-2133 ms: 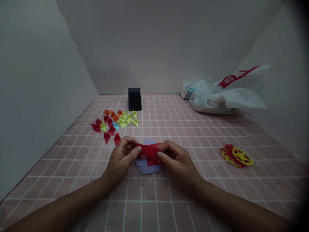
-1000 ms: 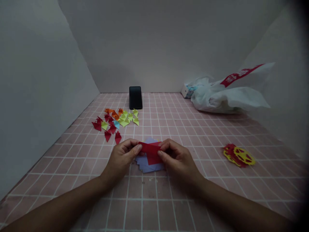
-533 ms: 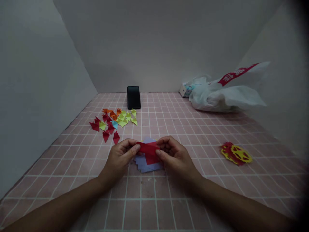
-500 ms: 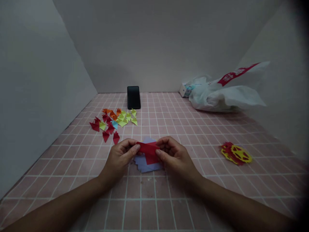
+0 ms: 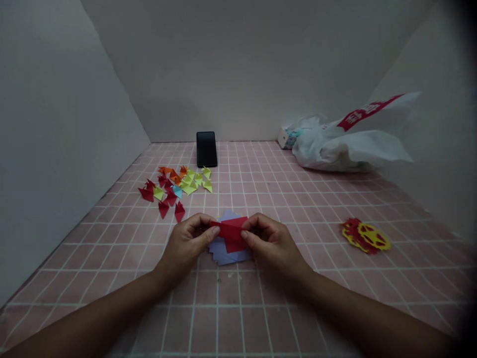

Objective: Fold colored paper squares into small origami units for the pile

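A folded strip of red paper (image 5: pixel 230 231) is stretched between my hands. My left hand (image 5: pixel 190 241) pinches its left end between thumb and index finger. At the right end, my right hand (image 5: pixel 269 243) pinches it the same way. Beneath the strip lies a red paper square (image 5: pixel 234 244), on top of a loose stack of lilac paper (image 5: pixel 223 258). Part of the square and the stack is hidden by the strip and my fingers.
Several small folded paper pieces (image 5: pixel 171 196) in red, orange, yellow and blue lie at the left. A black phone (image 5: pixel 206 149) leans behind them. A white plastic bag (image 5: pixel 335 149) and small box (image 5: pixel 286 139) sit back right; yellow and red cutouts (image 5: pixel 367 236) lie right.
The strip in my hands looks narrower and is tilted a little differently, with more of the red square showing above it. Both hands keep their pinch.
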{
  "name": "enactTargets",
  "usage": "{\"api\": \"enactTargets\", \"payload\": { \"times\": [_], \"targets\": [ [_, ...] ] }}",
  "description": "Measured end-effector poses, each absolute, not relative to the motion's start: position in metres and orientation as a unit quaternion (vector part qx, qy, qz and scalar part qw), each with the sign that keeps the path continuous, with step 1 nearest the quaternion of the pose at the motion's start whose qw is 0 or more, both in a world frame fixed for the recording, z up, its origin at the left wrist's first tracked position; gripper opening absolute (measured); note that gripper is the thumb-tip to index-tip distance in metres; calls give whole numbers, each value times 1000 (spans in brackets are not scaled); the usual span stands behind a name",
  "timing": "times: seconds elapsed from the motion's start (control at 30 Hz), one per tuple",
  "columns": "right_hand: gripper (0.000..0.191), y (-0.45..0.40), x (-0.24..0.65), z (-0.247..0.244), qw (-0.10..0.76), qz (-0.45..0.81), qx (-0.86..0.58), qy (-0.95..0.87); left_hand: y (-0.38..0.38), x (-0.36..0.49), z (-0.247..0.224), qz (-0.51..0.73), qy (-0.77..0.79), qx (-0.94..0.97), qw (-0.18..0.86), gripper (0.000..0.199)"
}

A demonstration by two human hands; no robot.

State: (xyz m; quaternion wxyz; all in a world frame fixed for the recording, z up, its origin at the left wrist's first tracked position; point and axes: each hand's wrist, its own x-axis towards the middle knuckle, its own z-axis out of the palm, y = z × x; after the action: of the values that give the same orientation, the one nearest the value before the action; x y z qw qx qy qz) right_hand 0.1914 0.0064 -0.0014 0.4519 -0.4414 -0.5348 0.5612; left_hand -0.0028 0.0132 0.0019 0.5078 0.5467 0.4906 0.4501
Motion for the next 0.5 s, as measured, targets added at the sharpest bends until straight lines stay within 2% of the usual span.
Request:
{"api": "enactTargets", "payload": {
  "times": [0.5],
  "targets": [
    [6, 4, 193, 1, 421, 495, -418, -634, 9, -1, 12, 366, 479, 632, 487, 15]
  ]
}}
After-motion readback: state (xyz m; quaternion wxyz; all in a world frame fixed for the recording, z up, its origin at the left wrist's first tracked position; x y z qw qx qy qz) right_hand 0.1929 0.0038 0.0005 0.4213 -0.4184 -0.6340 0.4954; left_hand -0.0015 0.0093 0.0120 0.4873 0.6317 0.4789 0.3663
